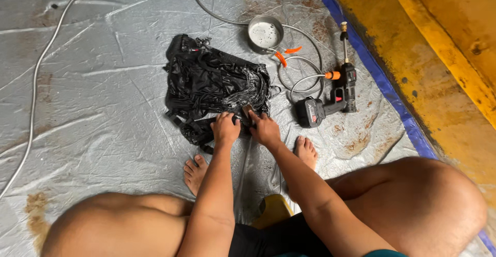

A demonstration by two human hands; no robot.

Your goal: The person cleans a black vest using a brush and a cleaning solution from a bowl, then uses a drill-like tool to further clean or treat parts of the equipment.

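Note:
A wet black backpack (212, 84) lies flat on a grey plastic tarp (103, 81) in front of me. My left hand (225, 128) grips the backpack's near edge with curled fingers. My right hand (263, 126) presses on the same edge just to the right, thumb and fingers pinching the black fabric. Both hands sit close together, almost touching. My bare feet (306, 151) rest on the tarp just behind the hands, and my knees frame the view.
A cordless spray gun (330, 99) with an orange-tipped hose lies right of the backpack. A small metal pot (265, 33) with soapy water stands behind it. Grey hoses (39, 65) cross the tarp. A blue tarp edge (382, 81) and yellow floor (439, 55) run along the right.

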